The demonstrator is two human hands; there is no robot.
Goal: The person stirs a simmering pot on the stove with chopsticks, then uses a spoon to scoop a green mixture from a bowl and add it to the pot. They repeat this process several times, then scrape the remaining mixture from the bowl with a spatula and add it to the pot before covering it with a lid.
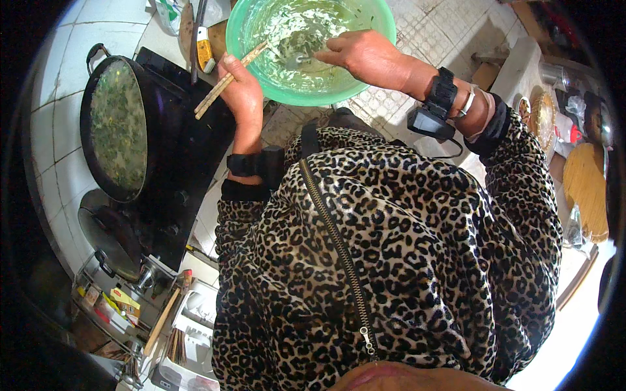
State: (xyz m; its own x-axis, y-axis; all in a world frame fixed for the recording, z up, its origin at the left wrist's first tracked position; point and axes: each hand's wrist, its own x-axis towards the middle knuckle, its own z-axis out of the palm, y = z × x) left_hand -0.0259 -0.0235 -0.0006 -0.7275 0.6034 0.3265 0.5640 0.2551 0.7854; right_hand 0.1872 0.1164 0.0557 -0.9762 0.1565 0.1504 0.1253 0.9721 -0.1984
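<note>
A green plastic basin (318, 95), its inside smeared with pale batter and bits of green, stands at the top centre. My left hand (239, 88) is at the basin's near left rim, with a pair of wooden chopsticks (215, 97) held across the palm under the thumb. Over the middle of the basin is my right hand (364, 56), its fingertips bent down at a metal utensil, perhaps a spoon (302, 58), whose lower part lies in the batter. Whether the fingers close fully on it is hard to tell, but they touch its end.
Left of me, a black wok (117, 132) full of cloudy liquid with greens sits on a black gas stove (171, 195). A pan lid (110, 234) leans below it. A knife with a yellow handle (205, 51) lies beside the basin. Racks with chopsticks (177, 344) are at lower left.
</note>
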